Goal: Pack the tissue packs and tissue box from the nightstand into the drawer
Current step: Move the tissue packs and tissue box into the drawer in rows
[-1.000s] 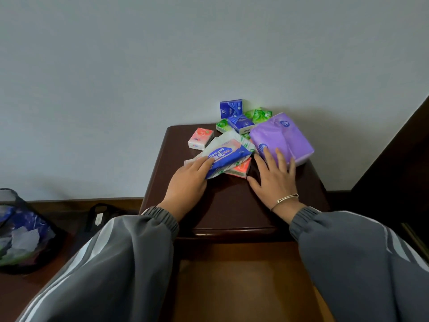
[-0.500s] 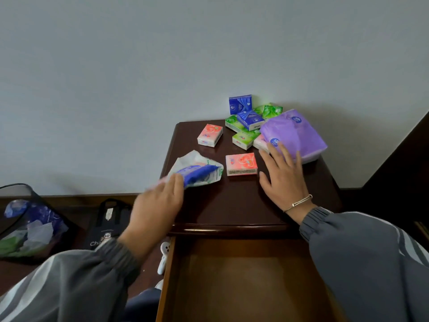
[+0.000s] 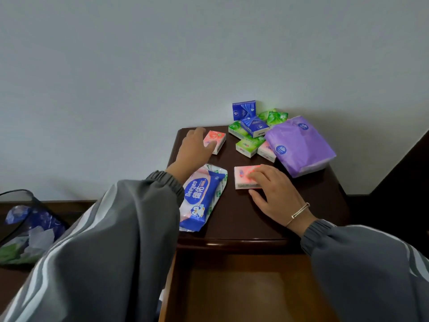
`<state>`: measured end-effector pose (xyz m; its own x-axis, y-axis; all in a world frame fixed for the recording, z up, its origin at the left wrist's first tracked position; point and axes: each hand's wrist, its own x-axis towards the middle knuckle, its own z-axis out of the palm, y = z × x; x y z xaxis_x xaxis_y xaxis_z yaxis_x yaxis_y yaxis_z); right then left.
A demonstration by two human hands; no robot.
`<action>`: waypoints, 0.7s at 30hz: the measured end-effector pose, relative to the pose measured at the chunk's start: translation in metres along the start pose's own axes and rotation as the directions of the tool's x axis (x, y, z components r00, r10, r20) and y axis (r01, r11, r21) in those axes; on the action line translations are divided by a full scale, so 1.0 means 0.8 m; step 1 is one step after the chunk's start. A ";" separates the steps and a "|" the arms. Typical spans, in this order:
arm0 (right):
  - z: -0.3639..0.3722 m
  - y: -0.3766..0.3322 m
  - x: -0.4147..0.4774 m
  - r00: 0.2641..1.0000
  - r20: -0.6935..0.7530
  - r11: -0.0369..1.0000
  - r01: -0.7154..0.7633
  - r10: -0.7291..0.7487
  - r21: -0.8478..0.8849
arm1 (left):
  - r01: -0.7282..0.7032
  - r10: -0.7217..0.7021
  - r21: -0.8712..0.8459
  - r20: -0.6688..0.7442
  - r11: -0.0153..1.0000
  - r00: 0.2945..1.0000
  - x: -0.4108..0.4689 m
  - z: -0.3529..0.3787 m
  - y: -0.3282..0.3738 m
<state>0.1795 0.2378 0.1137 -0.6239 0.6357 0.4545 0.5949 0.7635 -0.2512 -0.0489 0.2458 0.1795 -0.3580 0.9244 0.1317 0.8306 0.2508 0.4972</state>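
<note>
On the dark wooden nightstand (image 3: 243, 219), my left hand (image 3: 195, 149) closes on a pink tissue pack (image 3: 217, 139) at the back left. My right hand (image 3: 271, 194) grips a second pink tissue pack (image 3: 242, 176) in the middle, fingers on top and thumb at its near edge. A blue and white wet wipes pack (image 3: 202, 198) lies flat at the front left, partly under my left sleeve. A large purple tissue pack (image 3: 299, 145) sits at the right. Blue packs (image 3: 243, 110), green packs (image 3: 248, 146) and a third pink pack (image 3: 267, 149) cluster at the back. The drawer (image 3: 232, 287) below stands open.
A white wall rises directly behind the nightstand. On the floor to the left stands a dark mesh bin (image 3: 25, 228) with crumpled paper and wrappers. Dark furniture (image 3: 406, 182) borders the right side.
My left hand has laid the wet wipes pack down at the front left and reached to the far pink pack. My right hand left the purple pack and came onto the near pink pack.
</note>
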 end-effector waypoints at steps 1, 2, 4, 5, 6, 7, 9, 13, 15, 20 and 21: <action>0.000 0.000 0.000 1.000 -0.013 1.000 -0.009 0.009 0.017 | 0.060 -0.060 -0.045 0.002 0.997 0.998 0.016 0.008 0.002; 0.000 0.000 -0.001 1.000 -0.020 0.999 -0.020 0.021 0.029 | 0.113 -0.113 -0.079 0.009 0.990 0.994 0.030 0.017 0.004; 0.000 0.000 -0.002 0.999 -0.019 0.999 -0.045 0.046 0.028 | 0.191 -0.189 -0.099 0.031 0.976 0.981 0.051 0.034 0.006; 0.001 0.000 -0.003 0.998 -0.014 0.998 -0.057 0.057 0.025 | 0.221 -0.218 -0.083 0.047 0.972 0.975 0.058 0.042 0.005; 0.003 0.001 -0.003 0.998 -0.008 0.997 -0.067 0.068 0.023 | 0.250 -0.247 -0.052 0.064 0.967 0.967 0.064 0.050 0.004; 0.004 0.001 -0.003 0.997 0.000 0.997 -0.076 0.076 0.023 | 0.278 -0.276 -0.015 0.070 0.961 0.959 0.069 0.057 0.003; 0.007 0.002 -0.003 0.996 0.016 0.996 -0.087 0.087 0.029 | 0.320 -0.321 0.022 0.052 0.947 0.946 0.077 0.061 0.002; 0.005 0.002 -0.002 0.996 -0.008 0.996 -0.093 0.093 -0.001 | 0.378 -0.370 -0.068 0.109 0.923 0.922 0.081 0.046 -0.001; 0.002 0.001 -0.003 0.995 -0.025 0.995 -0.099 0.098 -0.033 | 0.365 -0.354 -0.157 0.095 0.918 0.931 0.071 0.031 -0.002; -0.006 -0.004 -0.004 0.987 -0.028 0.987 -0.159 0.159 -0.008 | 0.381 -0.330 -0.700 0.215 0.604 0.919 0.016 -0.001 0.000; -0.008 -0.005 -0.004 0.982 -0.047 0.982 -0.183 0.185 0.040 | 0.398 -0.312 -0.759 0.266 0.515 0.912 0.000 -0.004 0.000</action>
<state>0.1827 0.2318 0.1188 -0.4783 0.7599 0.4403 0.6784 0.6381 -0.3642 -0.0500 0.2448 0.1820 -0.4722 0.8411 -0.2637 -0.0387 0.2791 0.9595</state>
